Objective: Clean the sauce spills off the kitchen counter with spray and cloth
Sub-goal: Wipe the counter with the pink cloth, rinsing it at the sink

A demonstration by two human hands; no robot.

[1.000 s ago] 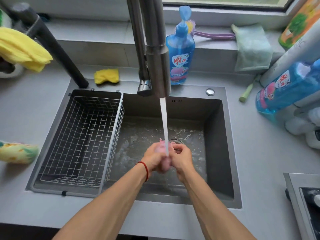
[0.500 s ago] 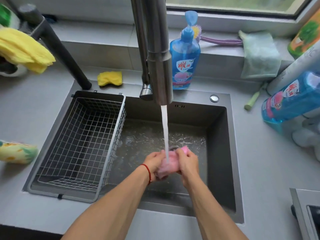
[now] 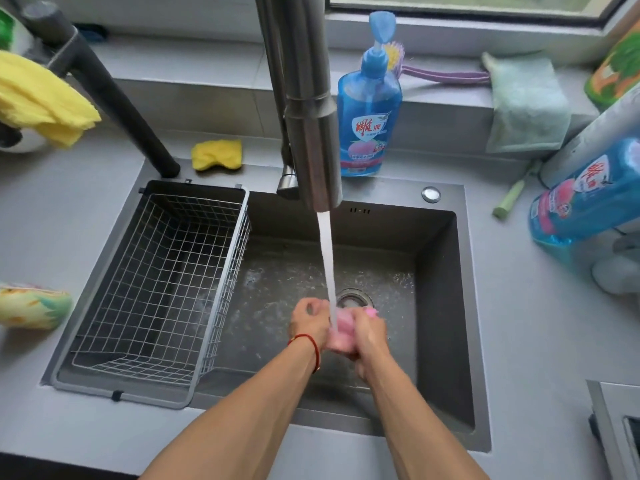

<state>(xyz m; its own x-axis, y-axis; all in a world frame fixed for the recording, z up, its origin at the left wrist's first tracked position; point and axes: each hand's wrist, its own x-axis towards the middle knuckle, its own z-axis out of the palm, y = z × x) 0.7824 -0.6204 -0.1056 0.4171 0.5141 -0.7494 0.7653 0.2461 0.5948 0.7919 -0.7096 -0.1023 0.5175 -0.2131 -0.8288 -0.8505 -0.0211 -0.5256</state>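
Both my hands are down in the dark sink, bunched around a wet pink cloth under the running water. My left hand, with a red string at the wrist, grips the cloth's left side. My right hand grips its right side, and a pink corner sticks out above the fingers. The steel tap pours a steady stream onto the cloth. The grey counter surrounds the sink; I see no sauce on the parts in view.
A wire basket fills the sink's left half. A blue pump bottle stands behind the tap, another blue bottle at the right. A yellow sponge, a green cloth on the sill and a hob corner lie around.
My hands have kept working the pink cloth under the stream, shifting a little toward me in the sink. The view has tilted slightly.
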